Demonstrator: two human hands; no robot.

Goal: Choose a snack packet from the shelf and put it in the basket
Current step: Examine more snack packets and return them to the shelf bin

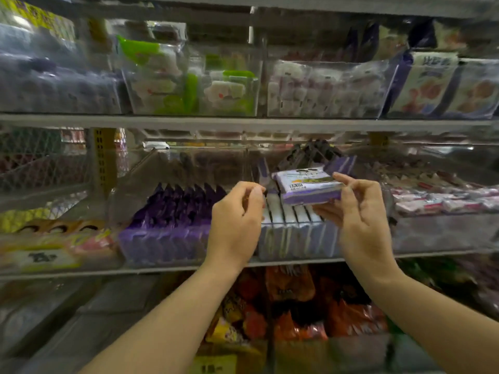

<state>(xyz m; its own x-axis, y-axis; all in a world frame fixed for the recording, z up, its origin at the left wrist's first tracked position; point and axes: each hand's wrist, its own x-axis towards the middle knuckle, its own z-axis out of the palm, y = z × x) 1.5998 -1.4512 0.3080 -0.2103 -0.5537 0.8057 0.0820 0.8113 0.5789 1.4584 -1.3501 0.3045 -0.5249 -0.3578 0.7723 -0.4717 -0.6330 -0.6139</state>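
My right hand (360, 214) holds a purple and white snack packet (307, 184) by its right end, lifted above a clear bin (297, 238) on the middle shelf. That bin holds a row of like packets standing on edge. My left hand (236, 220) hovers just left of the packet with fingers curled, its fingertips near the packet's left end; whether it touches the packet I cannot tell. No basket is in view.
A clear bin of dark purple packets (172, 222) sits to the left, pink-white packets (442, 203) to the right. The upper shelf (243, 121) carries bins of green and white snacks. Orange and red bags (310, 306) fill the lower shelf.
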